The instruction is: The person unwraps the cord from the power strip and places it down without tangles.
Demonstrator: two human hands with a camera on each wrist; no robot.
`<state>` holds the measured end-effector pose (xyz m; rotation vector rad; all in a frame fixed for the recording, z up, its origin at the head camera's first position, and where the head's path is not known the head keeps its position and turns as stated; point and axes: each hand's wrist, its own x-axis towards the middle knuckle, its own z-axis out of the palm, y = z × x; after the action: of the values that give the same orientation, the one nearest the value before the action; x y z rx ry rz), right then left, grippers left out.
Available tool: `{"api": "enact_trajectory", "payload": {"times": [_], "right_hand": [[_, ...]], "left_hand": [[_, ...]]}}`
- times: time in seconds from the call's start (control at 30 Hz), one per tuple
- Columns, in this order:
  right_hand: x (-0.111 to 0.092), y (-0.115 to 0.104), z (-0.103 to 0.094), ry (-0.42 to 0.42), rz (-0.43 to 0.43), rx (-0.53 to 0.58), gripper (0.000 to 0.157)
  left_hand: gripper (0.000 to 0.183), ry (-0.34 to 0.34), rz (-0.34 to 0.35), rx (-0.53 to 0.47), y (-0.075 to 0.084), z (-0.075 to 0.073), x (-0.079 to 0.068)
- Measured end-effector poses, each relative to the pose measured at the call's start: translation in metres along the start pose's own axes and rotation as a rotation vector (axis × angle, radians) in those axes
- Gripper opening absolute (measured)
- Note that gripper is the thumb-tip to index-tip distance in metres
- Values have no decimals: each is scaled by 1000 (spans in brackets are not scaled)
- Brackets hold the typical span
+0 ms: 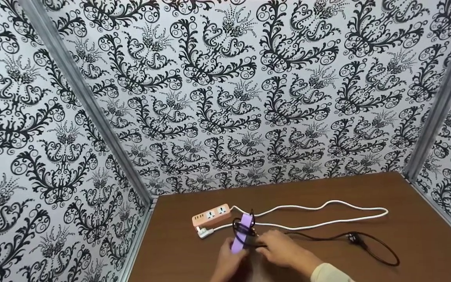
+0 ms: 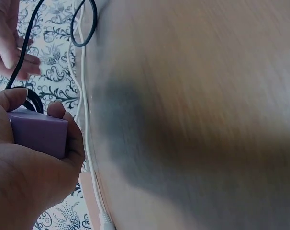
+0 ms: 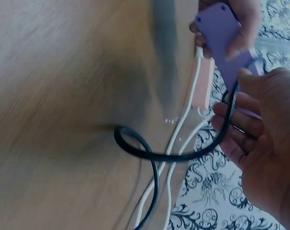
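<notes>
My left hand point(image 1: 231, 260) grips the lower end of a purple power strip point(image 1: 238, 243), held tilted above the table. Loops of a black power cord point(image 1: 307, 237) go around the strip's upper part. The strip's back, with small screw holes, faces the right wrist view. Close on the right, my right hand point(image 3: 274, 139) pinches the black cord between thumb and fingers beside the strip. From there the cord hangs in a curve and runs right across the table to its black plug point(image 1: 354, 237) and a loose loop. The strip's sockets are hidden.
Behind the hands lies an orange power strip point(image 1: 211, 216) with white sockets. Its white cord point(image 1: 315, 226) stretches right in a long loop and returns to a white plug point(image 1: 205, 232) beside the strip. Patterned walls point(image 1: 225, 98) enclose the brown table point(image 1: 170, 250) at the back and sides.
</notes>
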<state>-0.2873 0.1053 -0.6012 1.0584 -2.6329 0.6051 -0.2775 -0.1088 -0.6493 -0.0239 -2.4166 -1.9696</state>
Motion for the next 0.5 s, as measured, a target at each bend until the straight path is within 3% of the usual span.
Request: {"api": "enact_trajectory", "payload": {"times": [0.23,0.5], "right_hand": [[5,-1,8,57,-103,-43,6],[7,0,11,210,-158,-51,8]], "left_hand": [[31,-17,30,4,-3,1,7],[34,-16,76,55,-9,-4,9]]}}
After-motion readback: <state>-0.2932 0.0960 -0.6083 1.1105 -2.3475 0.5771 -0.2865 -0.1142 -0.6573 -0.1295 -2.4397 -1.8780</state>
